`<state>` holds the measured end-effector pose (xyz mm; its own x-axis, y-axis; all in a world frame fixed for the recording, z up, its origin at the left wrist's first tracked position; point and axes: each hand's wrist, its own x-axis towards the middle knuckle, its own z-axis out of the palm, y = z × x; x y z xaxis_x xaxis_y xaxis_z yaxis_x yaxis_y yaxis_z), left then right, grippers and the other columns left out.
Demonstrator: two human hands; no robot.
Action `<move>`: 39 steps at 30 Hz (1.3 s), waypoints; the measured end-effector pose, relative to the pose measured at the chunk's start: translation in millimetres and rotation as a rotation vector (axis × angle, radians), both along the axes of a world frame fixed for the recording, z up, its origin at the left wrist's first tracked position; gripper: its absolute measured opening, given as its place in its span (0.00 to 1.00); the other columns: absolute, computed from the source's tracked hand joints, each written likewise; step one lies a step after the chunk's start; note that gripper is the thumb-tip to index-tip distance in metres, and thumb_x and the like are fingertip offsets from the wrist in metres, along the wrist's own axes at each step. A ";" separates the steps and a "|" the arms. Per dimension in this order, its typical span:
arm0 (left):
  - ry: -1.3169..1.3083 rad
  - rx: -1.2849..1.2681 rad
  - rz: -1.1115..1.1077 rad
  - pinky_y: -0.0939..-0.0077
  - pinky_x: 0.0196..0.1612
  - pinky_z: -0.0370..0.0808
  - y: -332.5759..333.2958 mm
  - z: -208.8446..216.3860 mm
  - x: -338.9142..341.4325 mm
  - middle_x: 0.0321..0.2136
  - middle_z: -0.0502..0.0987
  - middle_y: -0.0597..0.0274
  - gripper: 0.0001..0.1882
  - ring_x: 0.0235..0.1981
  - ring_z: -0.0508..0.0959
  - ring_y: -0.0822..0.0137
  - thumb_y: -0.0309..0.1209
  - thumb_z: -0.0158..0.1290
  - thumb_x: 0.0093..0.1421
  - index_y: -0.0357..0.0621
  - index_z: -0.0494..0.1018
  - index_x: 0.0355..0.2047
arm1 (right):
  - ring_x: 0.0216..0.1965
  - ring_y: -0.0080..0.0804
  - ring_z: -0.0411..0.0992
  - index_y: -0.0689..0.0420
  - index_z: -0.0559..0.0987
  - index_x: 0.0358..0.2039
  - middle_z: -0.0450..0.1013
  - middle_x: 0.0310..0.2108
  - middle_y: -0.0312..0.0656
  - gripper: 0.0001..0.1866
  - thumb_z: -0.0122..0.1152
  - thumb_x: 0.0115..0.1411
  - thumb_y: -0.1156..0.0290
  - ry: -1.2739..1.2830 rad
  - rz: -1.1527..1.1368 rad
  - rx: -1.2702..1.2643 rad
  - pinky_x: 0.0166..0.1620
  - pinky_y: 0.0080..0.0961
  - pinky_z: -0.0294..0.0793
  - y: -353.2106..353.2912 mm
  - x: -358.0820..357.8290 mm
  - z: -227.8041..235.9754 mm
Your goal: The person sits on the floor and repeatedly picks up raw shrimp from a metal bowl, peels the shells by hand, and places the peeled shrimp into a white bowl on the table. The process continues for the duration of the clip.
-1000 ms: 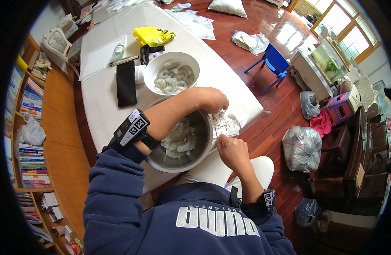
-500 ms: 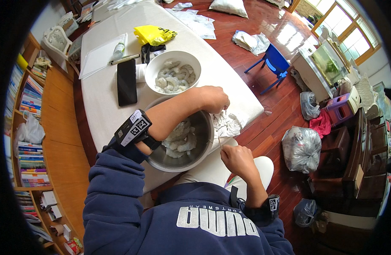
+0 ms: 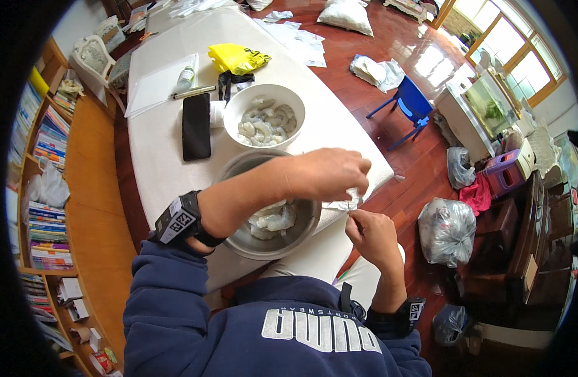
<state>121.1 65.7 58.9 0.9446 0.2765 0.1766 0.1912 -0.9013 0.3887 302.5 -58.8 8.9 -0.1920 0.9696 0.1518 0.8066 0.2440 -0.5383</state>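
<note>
The right hand (image 3: 374, 235), right of the frame's centre, is closing thumb and forefinger around the lower end of a thin stick (image 3: 350, 207), which is pointing up toward the other hand. The stick is looking light and fairly stiff, yet slender enough to be risking a snap; a pinch close to its end is probably suiting it best. The left hand (image 3: 336, 173) is arching over from the left with its fingers bending down; its fingertips are hiding, so I cannot tell how far open it is or whether it is gripping anything. Crumpled white material (image 3: 355, 200) is showing between the hands, seeming soft and light.

Just left of the hands, at the centre, a metal bowl (image 3: 304, 232) is holding pale shrimp (image 3: 273, 220), partly hiding under the left forearm. They are appearing wet, so they are likely being soft, slippery and easy to tear; the thick middle is offering the surest hold. Above it in the frame, a white bowl (image 3: 296, 103) is containing more shrimp (image 3: 267, 124). Farther toward the upper left, a black phone (image 3: 196, 127) and a yellow bag (image 3: 237, 58) are lying on the tabletop (image 3: 339, 113).
</note>
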 end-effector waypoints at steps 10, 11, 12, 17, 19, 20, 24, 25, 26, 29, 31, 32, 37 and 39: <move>-0.169 0.301 0.157 0.68 0.46 0.75 -24.6 0.9 -7.9 0.32 0.78 0.63 0.04 0.42 0.78 0.62 0.31 0.59 0.51 0.45 0.79 0.26 | 0.19 0.27 0.73 0.62 0.81 0.31 0.76 0.23 0.44 0.02 0.65 0.57 0.78 0.326 -0.148 0.231 0.25 0.22 0.71 7.2 -15.0 17.5; -0.194 0.281 0.176 0.68 0.46 0.75 -25.0 1.7 -8.2 0.32 0.78 0.63 0.04 0.41 0.78 0.62 0.31 0.60 0.52 0.45 0.79 0.26 | 0.19 0.25 0.73 0.63 0.81 0.32 0.77 0.24 0.44 0.02 0.65 0.58 0.78 0.352 -0.146 0.288 0.25 0.21 0.71 9.3 -17.9 17.5; -0.244 0.282 0.191 0.67 0.44 0.75 -23.1 2.8 -8.6 0.31 0.78 0.62 0.05 0.40 0.78 0.61 0.31 0.60 0.52 0.45 0.78 0.26 | 0.20 0.24 0.74 0.63 0.81 0.33 0.77 0.24 0.44 0.03 0.65 0.58 0.79 0.385 -0.154 0.331 0.25 0.20 0.71 11.2 -20.0 16.9; -0.218 0.240 0.207 0.65 0.46 0.75 -18.3 2.5 -13.3 0.34 0.77 0.62 0.07 0.41 0.76 0.61 0.31 0.63 0.52 0.44 0.78 0.28 | 0.25 0.17 0.74 0.66 0.81 0.36 0.77 0.27 0.38 0.05 0.66 0.60 0.79 0.730 -0.193 0.279 0.29 0.15 0.72 14.5 -25.1 4.8; -0.195 0.221 0.198 0.65 0.47 0.75 -15.7 0.5 -14.2 0.35 0.77 0.63 0.07 0.42 0.77 0.60 0.32 0.63 0.53 0.44 0.79 0.31 | 0.26 0.16 0.73 0.65 0.79 0.36 0.77 0.28 0.36 0.03 0.63 0.63 0.79 0.775 -0.202 0.236 0.30 0.14 0.72 14.4 -17.8 -4.3; -0.136 0.225 0.215 0.65 0.47 0.75 -13.1 -0.8 -15.2 0.36 0.78 0.63 0.08 0.43 0.77 0.60 0.32 0.63 0.54 0.45 0.79 0.33 | 0.25 0.15 0.72 0.64 0.79 0.36 0.77 0.28 0.36 0.02 0.62 0.64 0.79 0.847 -0.229 0.190 0.29 0.14 0.71 14.4 -12.0 -10.5; 0.045 0.201 0.223 0.64 0.52 0.74 7.4 -6.8 -24.6 0.41 0.78 0.61 0.11 0.48 0.76 0.59 0.33 0.61 0.57 0.45 0.80 0.40 | 0.20 0.13 0.65 0.60 0.76 0.35 0.72 0.25 0.31 0.02 0.60 0.65 0.77 1.368 -0.386 -0.069 0.24 0.11 0.64 15.5 9.7 -52.5; 0.096 0.179 0.222 0.64 0.53 0.74 12.9 -8.9 -27.0 0.41 0.78 0.61 0.11 0.48 0.75 0.58 0.33 0.61 0.58 0.45 0.80 0.40 | 0.19 0.12 0.64 0.59 0.76 0.35 0.72 0.24 0.30 0.02 0.61 0.65 0.76 1.512 -0.496 -0.165 0.23 0.10 0.63 17.5 12.3 -65.9; 0.157 0.136 0.221 0.63 0.54 0.73 17.6 -11.4 -28.6 0.41 0.79 0.60 0.09 0.49 0.75 0.58 0.32 0.59 0.59 0.44 0.81 0.39 | 0.16 0.12 0.57 0.56 0.77 0.37 0.66 0.20 0.27 0.02 0.61 0.66 0.73 1.555 -0.607 -0.215 0.19 0.12 0.55 19.1 10.7 -80.2; 0.263 0.086 0.200 0.62 0.53 0.73 25.9 -21.3 -26.2 0.40 0.80 0.60 0.08 0.49 0.75 0.57 0.32 0.56 0.62 0.43 0.81 0.36 | 0.16 0.12 0.57 0.54 0.77 0.34 0.65 0.19 0.27 0.02 0.61 0.64 0.72 1.625 -0.609 -0.398 0.17 0.12 0.54 14.1 12.2 -106.5; 0.340 0.082 0.198 0.60 0.51 0.74 31.2 -26.9 -21.2 0.37 0.81 0.56 0.12 0.47 0.76 0.54 0.36 0.52 0.64 0.41 0.81 0.34 | 0.17 0.10 0.58 0.54 0.77 0.34 0.68 0.22 0.27 0.03 0.63 0.64 0.71 1.621 -0.559 -0.413 0.20 0.10 0.54 12.4 13.9 -112.2; 0.377 0.070 0.204 0.59 0.51 0.74 33.2 -29.2 -18.6 0.36 0.81 0.55 0.13 0.47 0.76 0.54 0.36 0.51 0.65 0.41 0.81 0.34 | 0.17 0.11 0.58 0.54 0.77 0.34 0.68 0.22 0.27 0.03 0.63 0.64 0.71 1.610 -0.565 -0.409 0.20 0.11 0.54 12.6 14.8 -112.7; 0.490 -0.030 0.243 0.56 0.51 0.74 40.1 -33.9 -9.4 0.35 0.82 0.51 0.17 0.46 0.76 0.51 0.40 0.48 0.67 0.39 0.81 0.35 | 0.17 0.12 0.57 0.55 0.77 0.33 0.67 0.21 0.27 0.04 0.63 0.64 0.72 1.567 -0.500 -0.422 0.20 0.12 0.54 12.2 16.3 -109.5; 0.514 -0.044 0.239 0.55 0.51 0.74 41.7 -33.6 -8.2 0.35 0.82 0.51 0.19 0.46 0.77 0.50 0.41 0.47 0.68 0.39 0.80 0.36 | 0.16 0.12 0.57 0.55 0.77 0.33 0.67 0.21 0.27 0.03 0.61 0.65 0.72 1.531 -0.475 -0.418 0.19 0.13 0.54 12.4 14.5 -111.9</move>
